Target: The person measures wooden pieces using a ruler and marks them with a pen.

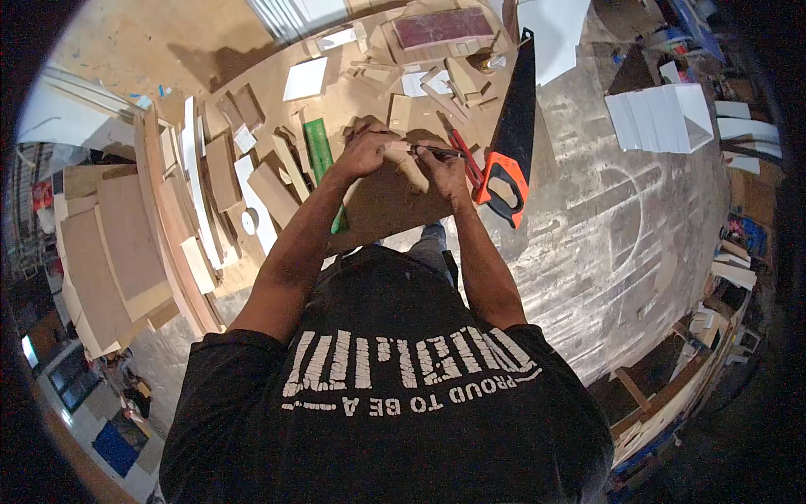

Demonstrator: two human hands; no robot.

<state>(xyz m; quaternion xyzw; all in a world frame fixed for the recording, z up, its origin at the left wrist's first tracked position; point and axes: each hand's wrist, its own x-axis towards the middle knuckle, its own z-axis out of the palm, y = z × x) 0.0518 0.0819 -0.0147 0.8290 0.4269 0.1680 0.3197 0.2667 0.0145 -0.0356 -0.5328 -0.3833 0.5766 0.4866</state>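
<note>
My left hand is closed, its fingers pressing on a small pale piece of wood over the table's near edge. Opposite it, my right hand pinches a thin dark pen or pencil, whose end meets the small piece. Left of my left hand lies a long green strip-shaped tool. Close by my right hand are red-handled tools, partly hidden. A handsaw with a black blade and an orange-and-black handle rests farther right.
The wooden table carries several offcuts and strips at left, with white pieces and a dark red board farther back. Stacked boards stand left. A white folded box sits on the stained floor at right.
</note>
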